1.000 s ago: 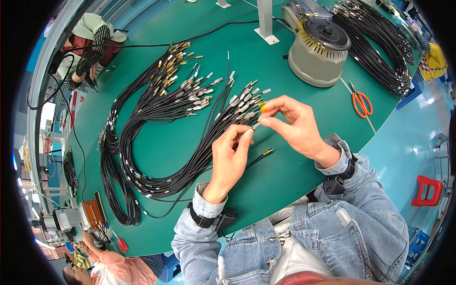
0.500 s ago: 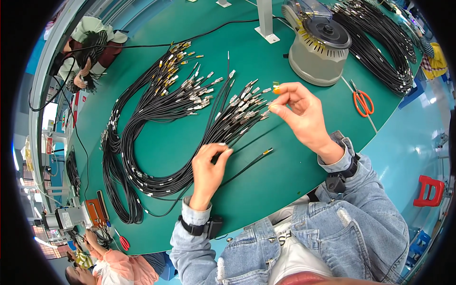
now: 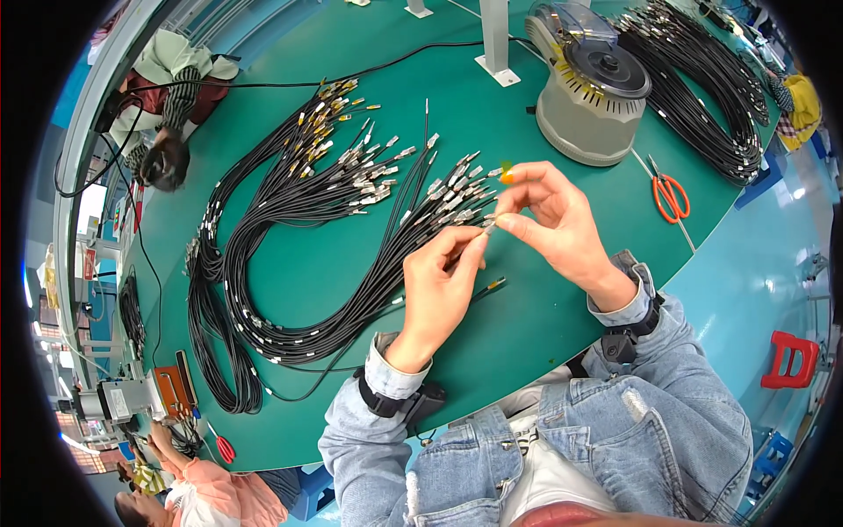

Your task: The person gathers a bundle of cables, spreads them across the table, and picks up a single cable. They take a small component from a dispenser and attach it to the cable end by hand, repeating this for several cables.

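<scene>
My right hand point(image 3: 562, 230) is closed, thumb and fingers pinching the tip of a thin black cable with a small metal connector point(image 3: 489, 226). A small piece of yellow tape point(image 3: 507, 173) clings to its index fingertip. Close against it, my left hand point(image 3: 442, 283) pinches the same cable just behind the connector; its fingers partly hide the cable. Just beyond both hands lies a thick bundle of black cables point(image 3: 347, 329), with many silver connector ends point(image 3: 457, 195) fanned out. A separate cable end with a yellow band point(image 3: 497, 284) lies beside my left hand.
A round grey tape dispenser point(image 3: 587, 127) stands beyond my right hand on the green table point(image 3: 527, 342). Orange-handled scissors point(image 3: 672, 198) lie to the right. Another cable bundle point(image 3: 702, 114) is at far right, a metal post point(image 3: 497, 44) at the back. Co-workers sit at the left.
My left hand has slid right along the cable and now meets my right hand at its connector. My right hand has shifted slightly down. The co-worker at far left has bent forward.
</scene>
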Demonstrator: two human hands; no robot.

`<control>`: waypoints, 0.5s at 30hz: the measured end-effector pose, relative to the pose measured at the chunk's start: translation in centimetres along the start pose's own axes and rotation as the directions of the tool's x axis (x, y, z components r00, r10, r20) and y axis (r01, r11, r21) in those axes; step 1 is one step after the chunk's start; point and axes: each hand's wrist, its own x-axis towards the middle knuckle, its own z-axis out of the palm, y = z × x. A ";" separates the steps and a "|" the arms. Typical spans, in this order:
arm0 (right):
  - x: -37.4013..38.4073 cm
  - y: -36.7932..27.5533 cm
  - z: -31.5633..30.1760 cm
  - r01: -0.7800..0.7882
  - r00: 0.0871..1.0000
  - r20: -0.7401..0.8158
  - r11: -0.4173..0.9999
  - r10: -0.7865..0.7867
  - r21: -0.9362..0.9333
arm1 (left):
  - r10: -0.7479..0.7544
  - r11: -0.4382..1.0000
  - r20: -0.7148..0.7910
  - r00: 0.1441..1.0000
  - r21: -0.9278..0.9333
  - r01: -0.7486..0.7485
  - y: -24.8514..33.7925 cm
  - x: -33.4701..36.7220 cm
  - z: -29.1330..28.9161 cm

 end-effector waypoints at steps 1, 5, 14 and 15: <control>0.0 0.5 0.0 0.075 0.997 -0.027 0.995 -0.077 -0.061 | -0.092 0.987 0.027 0.995 -0.128 0.095 -0.1 0.1 0.1; -0.6 0.8 -0.2 0.099 0.993 0.076 0.986 -0.089 -0.136 | -0.261 0.930 0.027 0.965 -0.262 0.259 0.2 -0.2 -0.1; -1.2 2.0 0.5 -0.054 0.990 0.122 0.986 0.074 -0.161 | -0.250 0.931 -0.002 0.968 -0.276 0.240 0.5 -0.3 0.4; -1.2 2.0 0.5 -0.054 0.990 0.121 0.986 0.074 -0.160 | -0.248 0.931 0.001 0.969 -0.276 0.238 0.6 -0.3 0.4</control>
